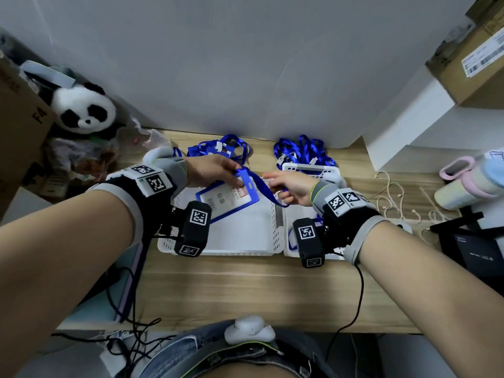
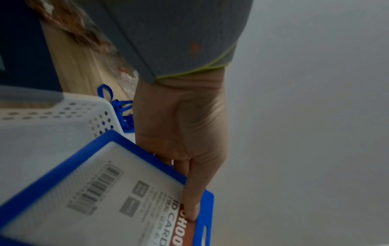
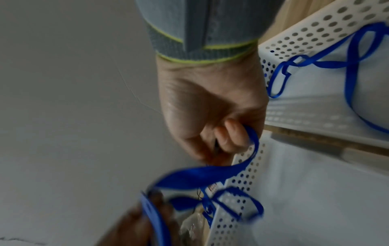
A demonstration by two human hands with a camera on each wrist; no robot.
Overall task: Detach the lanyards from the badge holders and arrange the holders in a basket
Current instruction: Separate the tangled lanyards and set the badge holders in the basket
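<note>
A blue badge holder (image 1: 227, 199) (image 2: 118, 196) with a printed ID card hangs tilted over the left white perforated basket (image 1: 245, 251). My left hand (image 1: 215, 170) (image 2: 189, 183) pinches its slotted top edge, thumb on the card face. A blue lanyard (image 1: 266, 190) (image 3: 210, 174) runs from that edge to my right hand (image 1: 289, 186) (image 3: 221, 133), whose fingers curl round the strap. Whether the clip is still attached cannot be told. Another blue lanyard (image 3: 353, 66) lies in the right white basket (image 1: 290, 253) (image 3: 311, 31).
Two piles of blue lanyards (image 1: 223, 148) (image 1: 302, 154) lie at the back of the wooden desk (image 1: 245, 290), against the white wall. A panda toy (image 1: 84, 107) and cardboard box (image 1: 19, 118) stand left; a pastel cup (image 1: 463, 181), cord and black items sit right.
</note>
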